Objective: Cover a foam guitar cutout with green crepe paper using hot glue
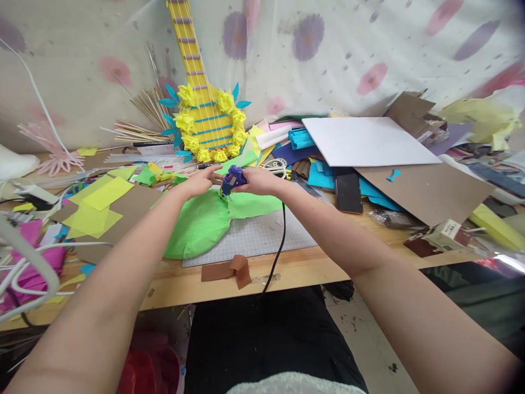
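My right hand (260, 181) is wrapped round a dark blue hot glue gun (233, 179), its nozzle pointing down at the green paper. A black cord (282, 235) hangs from that side over the table's front edge. Under the gun lies a rounded, padded shape covered in green paper (200, 227), with a flat green paper strip (256, 206) at its right side. My left hand (199, 183) is just left of the gun, above the shape's far edge, fingers stretched out and apart. Whether its fingertips touch the green paper is hidden. A grey gridded cutting mat (262, 235) lies beneath.
Behind my hands stands a yellow paper guitar (211, 123) with yellow flowers. White board (369, 141), a phone (348, 190) and cardboard (426, 189) lie to the right. Yellow paper sheets (100, 205) are on the left; brown paper (225, 271) lies near the front edge.
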`<state>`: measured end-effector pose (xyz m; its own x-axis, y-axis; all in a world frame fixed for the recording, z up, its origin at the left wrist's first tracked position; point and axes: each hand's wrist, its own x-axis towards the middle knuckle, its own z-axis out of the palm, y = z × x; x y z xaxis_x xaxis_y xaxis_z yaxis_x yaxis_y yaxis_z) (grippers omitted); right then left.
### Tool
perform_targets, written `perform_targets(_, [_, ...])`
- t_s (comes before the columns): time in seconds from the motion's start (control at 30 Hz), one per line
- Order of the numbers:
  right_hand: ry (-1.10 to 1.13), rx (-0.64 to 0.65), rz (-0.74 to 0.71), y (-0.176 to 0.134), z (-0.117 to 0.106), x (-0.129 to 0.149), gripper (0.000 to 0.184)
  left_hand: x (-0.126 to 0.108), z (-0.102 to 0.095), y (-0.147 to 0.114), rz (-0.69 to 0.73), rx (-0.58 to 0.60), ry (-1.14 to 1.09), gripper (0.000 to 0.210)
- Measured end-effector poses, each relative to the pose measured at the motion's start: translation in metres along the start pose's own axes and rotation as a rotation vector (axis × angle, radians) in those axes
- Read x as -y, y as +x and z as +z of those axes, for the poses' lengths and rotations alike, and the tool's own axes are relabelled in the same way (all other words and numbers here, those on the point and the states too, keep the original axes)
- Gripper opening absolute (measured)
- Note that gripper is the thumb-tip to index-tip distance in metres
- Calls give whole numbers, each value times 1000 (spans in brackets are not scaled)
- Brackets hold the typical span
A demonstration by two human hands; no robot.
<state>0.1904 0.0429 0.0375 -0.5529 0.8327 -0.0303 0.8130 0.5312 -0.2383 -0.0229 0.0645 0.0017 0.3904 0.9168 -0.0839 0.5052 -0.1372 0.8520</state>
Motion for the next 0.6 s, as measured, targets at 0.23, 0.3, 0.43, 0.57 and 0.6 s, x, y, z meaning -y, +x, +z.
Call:
perform_targets(0.23, [-62,-13,-4,-1,-1,3,48,-13,-4,-1,-300,-129,567,54])
perform_targets(0.3, [-74,-24,-2,-2,-1,4,47,-18,-3,2,-379,-96,635,50])
perform_targets(0.43, [-107,-41,9,-2,-1,7,47,-25,0,10,-443,-29,590,37])
perform_targets(0.57, [-132,-63,2,0,2,6,48,-25,2,15,-467,-7,467,20])
perform_targets(0.6, [-134,-67,-1,0,3,6,48,-24,1,16,-484,9,439,19])
